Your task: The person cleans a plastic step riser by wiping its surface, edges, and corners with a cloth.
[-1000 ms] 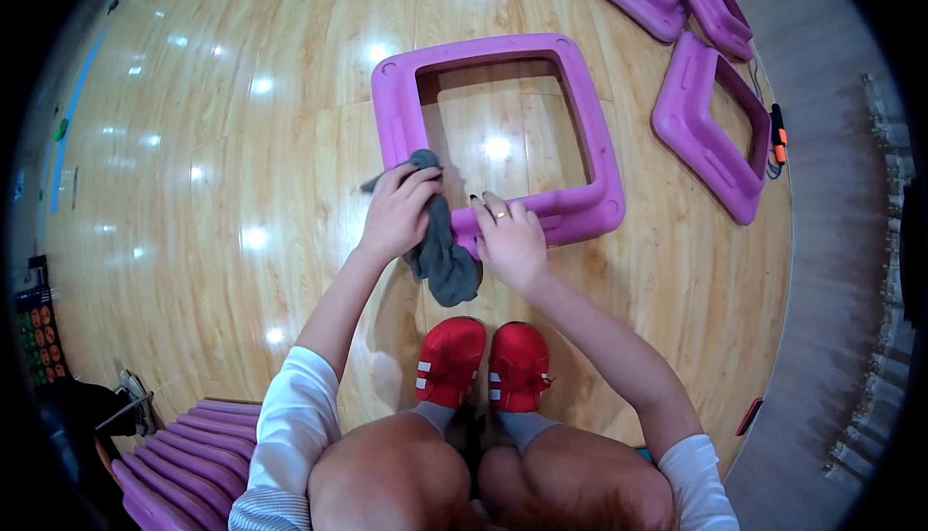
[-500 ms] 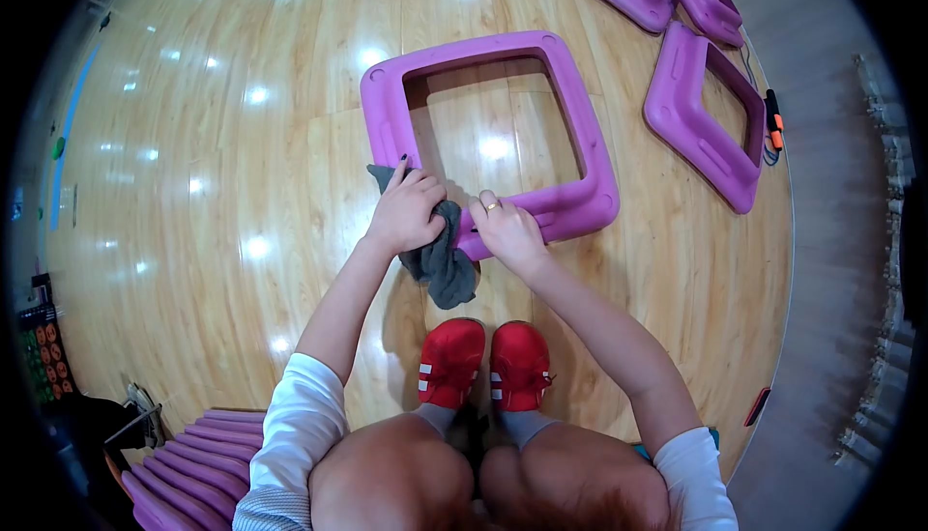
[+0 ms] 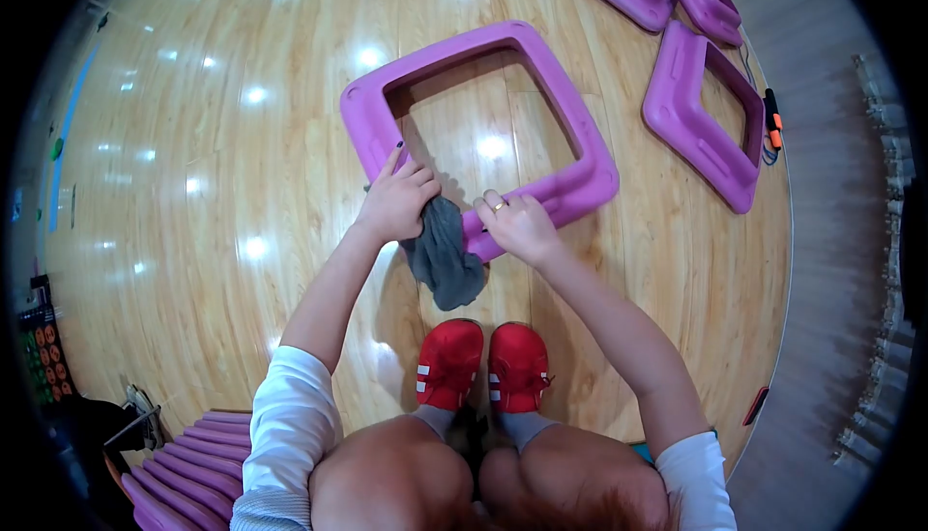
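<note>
A purple square plastic frame point(image 3: 570, 125) with an open middle lies in front of me, tilted with its near corner toward my feet. My left hand point(image 3: 398, 198) presses a dark grey cloth point(image 3: 445, 256) against the frame's left side, and much of the cloth hangs down over the near corner. The index finger points up along the frame. My right hand point(image 3: 517, 227), with a ring on one finger, is closed round the frame's near side, just right of the cloth. Its fingertips are partly hidden.
More purple frames point(image 3: 681, 96) lie at the upper right beside black-and-orange objects point(image 3: 773, 120). A stack of purple panels point(image 3: 193, 473) stands at the lower left. My red shoes point(image 3: 450, 362) are on the wooden floor point(image 3: 242, 144) below the frame. A grey curtain point(image 3: 831, 241) runs along the right.
The frame has turned counterclockwise, its left side shifting left and its top corner rising. My left hand has slid slightly left and down with the cloth; my right hand still grips the near side.
</note>
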